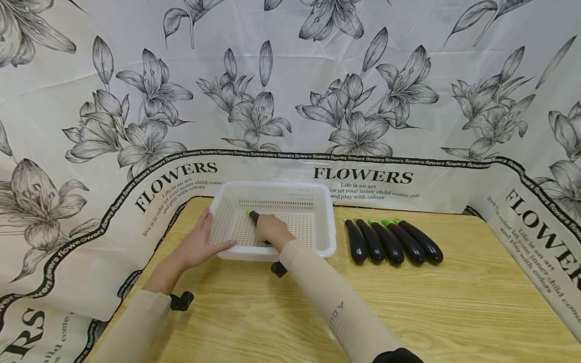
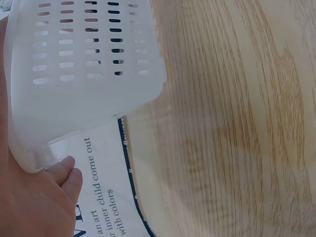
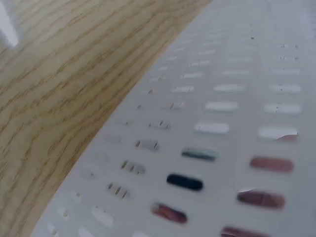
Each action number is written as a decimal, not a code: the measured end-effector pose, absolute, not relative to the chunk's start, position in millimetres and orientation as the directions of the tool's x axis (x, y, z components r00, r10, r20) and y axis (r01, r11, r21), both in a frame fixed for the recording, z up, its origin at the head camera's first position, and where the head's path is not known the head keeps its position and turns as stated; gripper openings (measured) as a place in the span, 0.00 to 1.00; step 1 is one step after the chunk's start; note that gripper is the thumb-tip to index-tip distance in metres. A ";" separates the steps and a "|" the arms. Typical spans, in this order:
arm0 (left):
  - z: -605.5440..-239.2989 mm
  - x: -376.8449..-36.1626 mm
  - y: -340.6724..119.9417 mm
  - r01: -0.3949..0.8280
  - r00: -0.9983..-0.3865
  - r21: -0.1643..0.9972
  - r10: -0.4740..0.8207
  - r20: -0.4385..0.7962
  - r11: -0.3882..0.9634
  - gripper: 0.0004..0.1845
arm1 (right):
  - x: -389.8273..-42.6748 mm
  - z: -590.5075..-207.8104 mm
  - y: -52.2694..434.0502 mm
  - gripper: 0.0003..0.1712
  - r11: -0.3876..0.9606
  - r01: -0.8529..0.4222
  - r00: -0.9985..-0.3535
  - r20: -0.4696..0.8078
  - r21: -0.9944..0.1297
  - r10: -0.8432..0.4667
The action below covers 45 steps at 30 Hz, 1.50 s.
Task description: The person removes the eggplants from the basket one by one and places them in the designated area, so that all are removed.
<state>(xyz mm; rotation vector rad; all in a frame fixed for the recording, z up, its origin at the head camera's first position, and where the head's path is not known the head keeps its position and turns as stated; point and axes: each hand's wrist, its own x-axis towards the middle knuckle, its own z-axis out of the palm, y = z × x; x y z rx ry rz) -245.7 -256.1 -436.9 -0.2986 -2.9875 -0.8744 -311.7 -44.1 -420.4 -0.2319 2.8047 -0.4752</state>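
In the head view, a white perforated plastic basket [image 1: 272, 254] stands toward the back of the table. My right hand [image 1: 272, 231] reaches into it and grips a dark eggplant [image 1: 254, 217], whose green stem end points up and left. The hand covers most of that eggplant. At the basket's left side, my left hand [image 1: 199, 242] holds the rim, thumb over the front corner and fingers along the outer side. The left wrist view shows fingertips [image 2: 72, 182] against the basket's corner [image 2: 34, 160]. Through the basket's slots [image 3: 185, 181], the right wrist view shows dark and skin-toned patches.
Several eggplants [image 1: 392, 244] lie side by side in a row on the wooden table [image 1: 476, 282], right of the basket. A white cloth [image 1: 290, 126] with printed flowers and lettering hangs behind and at both sides. Small black devices [image 1: 182, 301] sit at the wrists.
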 end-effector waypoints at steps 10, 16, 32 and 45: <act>-435.5 -246.7 -255.7 0.185 -0.982 0.544 0.179 0.063 0.819 0.68 | -323.9 -412.7 -28.8 0.13 0.912 -0.105 -0.933 -0.278 -0.397 -0.228; -435.3 -246.4 -256.1 0.195 -0.980 0.558 0.186 0.074 0.806 0.67 | -310.1 -390.7 -3.1 0.13 0.893 -0.225 -0.926 -0.200 -0.390 -0.321; -437.8 -245.9 -256.3 0.215 -0.976 0.581 0.192 0.101 0.785 0.66 | -287.4 -365.7 72.2 0.13 0.825 -0.280 -0.906 -0.149 -0.491 -0.397; -438.4 -245.7 -258.5 0.193 -0.980 0.572 0.191 0.064 0.797 0.68 | -274.1 -349.2 125.5 0.22 0.776 -0.305 -0.909 -0.075 -0.552 -0.410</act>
